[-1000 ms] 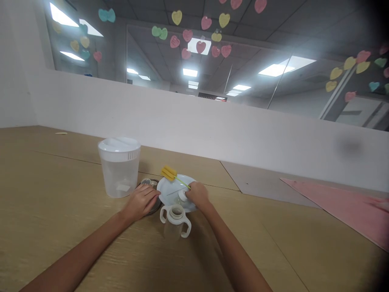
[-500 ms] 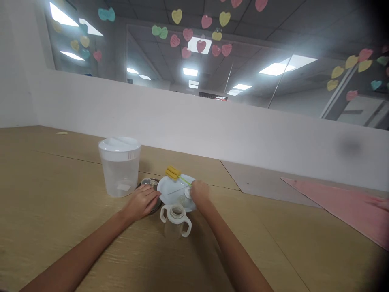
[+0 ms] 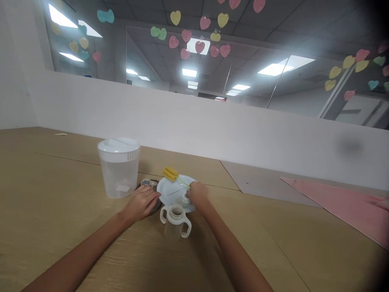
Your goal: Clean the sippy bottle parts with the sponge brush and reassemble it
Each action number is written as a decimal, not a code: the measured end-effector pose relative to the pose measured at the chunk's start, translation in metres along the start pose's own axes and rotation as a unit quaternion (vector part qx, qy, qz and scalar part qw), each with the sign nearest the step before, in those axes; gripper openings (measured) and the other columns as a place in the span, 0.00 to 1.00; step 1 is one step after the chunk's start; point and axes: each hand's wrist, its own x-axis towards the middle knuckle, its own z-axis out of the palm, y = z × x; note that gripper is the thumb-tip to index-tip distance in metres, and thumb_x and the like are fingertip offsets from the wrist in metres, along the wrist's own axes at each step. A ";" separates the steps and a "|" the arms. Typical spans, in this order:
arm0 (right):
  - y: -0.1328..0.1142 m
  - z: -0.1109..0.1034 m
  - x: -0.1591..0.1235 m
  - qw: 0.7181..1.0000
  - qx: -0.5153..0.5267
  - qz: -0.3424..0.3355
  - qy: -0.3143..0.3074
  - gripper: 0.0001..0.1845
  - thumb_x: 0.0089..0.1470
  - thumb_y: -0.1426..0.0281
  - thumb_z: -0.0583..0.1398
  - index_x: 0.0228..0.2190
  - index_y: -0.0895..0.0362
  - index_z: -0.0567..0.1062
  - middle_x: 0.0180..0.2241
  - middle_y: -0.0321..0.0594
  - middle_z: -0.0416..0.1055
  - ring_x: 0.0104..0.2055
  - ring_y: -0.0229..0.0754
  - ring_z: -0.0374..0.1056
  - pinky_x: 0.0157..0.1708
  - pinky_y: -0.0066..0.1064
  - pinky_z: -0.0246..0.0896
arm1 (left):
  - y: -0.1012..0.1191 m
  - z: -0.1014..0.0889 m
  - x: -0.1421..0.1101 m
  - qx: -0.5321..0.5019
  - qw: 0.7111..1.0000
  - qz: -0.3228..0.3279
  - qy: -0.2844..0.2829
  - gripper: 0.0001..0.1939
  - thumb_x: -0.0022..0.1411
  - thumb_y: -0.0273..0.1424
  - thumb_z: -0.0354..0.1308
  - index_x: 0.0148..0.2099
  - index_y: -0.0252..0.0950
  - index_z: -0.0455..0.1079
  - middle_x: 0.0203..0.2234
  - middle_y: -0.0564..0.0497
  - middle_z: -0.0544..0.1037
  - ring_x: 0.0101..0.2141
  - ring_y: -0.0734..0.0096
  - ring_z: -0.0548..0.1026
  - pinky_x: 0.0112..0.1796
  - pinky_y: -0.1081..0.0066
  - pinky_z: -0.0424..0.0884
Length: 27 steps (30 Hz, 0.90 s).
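Observation:
My right hand (image 3: 199, 194) is closed around the thin green handle of a bottle brush (image 3: 170, 174) with a yellow sponge head, which points up and left over a white plate (image 3: 165, 190). On the plate, by my right fingers, lies a small clear piece with a white ring (image 3: 184, 198). My left hand (image 3: 142, 200) lies across a dark round tray (image 3: 156, 207), its fingers closed at the plate's left rim. Nearer to me stands an uncapped clear baby bottle (image 3: 174, 225) with two white handles, upright.
A translucent lidded bucket (image 3: 120, 168) stands left of the tray. Small clear round pieces (image 3: 146, 182) lie on the tray's far side. A pink sheet (image 3: 337, 207) and a grey board (image 3: 258, 182) lie to the right. A white wall (image 3: 197, 121) rises behind the table.
The brush head has shifted slightly left and up, with a small tilt of my right hand. My left hand, the plate and the baby bottle look the same.

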 end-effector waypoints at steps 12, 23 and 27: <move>-0.011 0.005 -0.002 0.990 0.096 -0.089 -0.052 0.13 0.41 0.60 0.65 0.27 0.58 0.77 0.27 0.39 0.74 0.28 0.37 0.67 0.21 0.25 0.47 | -0.001 0.003 -0.002 -0.006 1.000 -0.007 -0.012 0.11 0.64 0.27 0.46 0.40 0.36 0.70 0.27 0.49 0.74 0.32 0.67 0.69 0.36 0.67 0.65; -0.010 -0.005 0.000 0.984 0.149 -0.095 -0.004 0.06 0.43 0.70 0.62 0.20 0.59 0.73 0.21 0.35 0.69 0.24 0.33 0.61 0.22 0.24 0.44 | -0.001 0.002 -0.002 0.005 1.000 -0.009 -0.005 0.12 0.63 0.27 0.46 0.41 0.36 0.70 0.27 0.49 0.73 0.31 0.67 0.70 0.35 0.67 0.65; -0.019 -0.023 -0.009 0.925 0.354 -0.105 0.084 0.13 0.46 0.64 0.61 0.17 0.59 0.70 0.17 0.31 0.62 0.22 0.32 0.57 0.23 0.22 0.48 | 0.000 -0.003 0.000 -0.008 0.999 -0.013 0.036 0.11 0.63 0.26 0.46 0.43 0.36 0.69 0.30 0.48 0.75 0.33 0.68 0.71 0.38 0.67 0.66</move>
